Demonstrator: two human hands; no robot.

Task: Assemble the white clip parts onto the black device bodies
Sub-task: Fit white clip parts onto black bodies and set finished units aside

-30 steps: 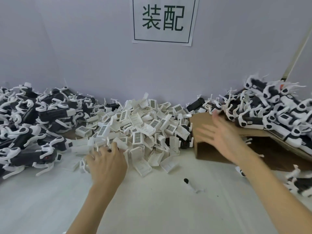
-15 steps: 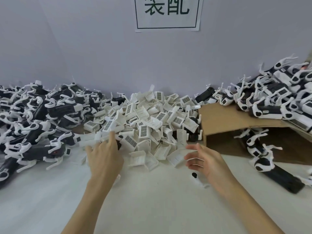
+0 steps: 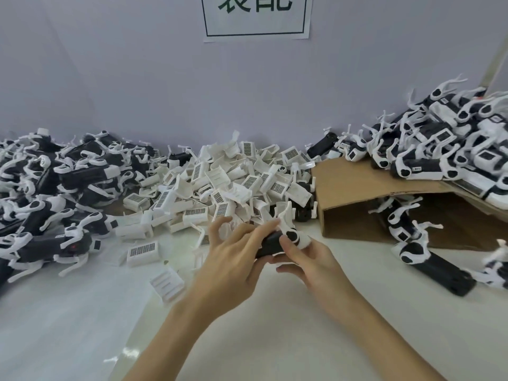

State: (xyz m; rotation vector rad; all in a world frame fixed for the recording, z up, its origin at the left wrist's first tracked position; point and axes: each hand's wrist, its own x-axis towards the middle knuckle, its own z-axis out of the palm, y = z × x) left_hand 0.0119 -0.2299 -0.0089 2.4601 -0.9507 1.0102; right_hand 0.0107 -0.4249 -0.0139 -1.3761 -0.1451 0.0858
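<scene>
**A:** Which step does the figure show?

**B:** Judged from the grip, the start of one assembly. Both hands meet at centre frame over the desk (image 3: pixel 275 339). The left hand (image 3: pixel 233 259) has its fingers curled round the black device body (image 3: pixel 268 244); the right hand (image 3: pixel 310 259) pinches the same body at its white-capped end, thumb on top, remaining fingers loosely bent beneath.

**A:** And the white clip?

**B:** A white clip part (image 3: pixel 284 215) stands at the 12 o'clock edge of the held body, at the left fingertips — whether it is already held or simply lies at the foot of the clip pile (image 3: pixel 233 188) cannot be told.

**A:** What does the next move call for?

**B:** Probably squaring a clip to the body, then pressing it home while the other hand braces.

**A:** Where is the other stock?

**B:** Bodies with white arms are heaped at 9 o'clock (image 3: pixel 55 188) and at 2 o'clock atop the cardboard box (image 3: pixel 357 188); one lies loose at 3 o'clock (image 3: pixel 437 268).

**A:** What stays unclear?

**B:** The left hand covers most of the held body; the wall sign (image 3: pixel 257 16) is cut off at the top — and the box interior is in shadow.
</scene>
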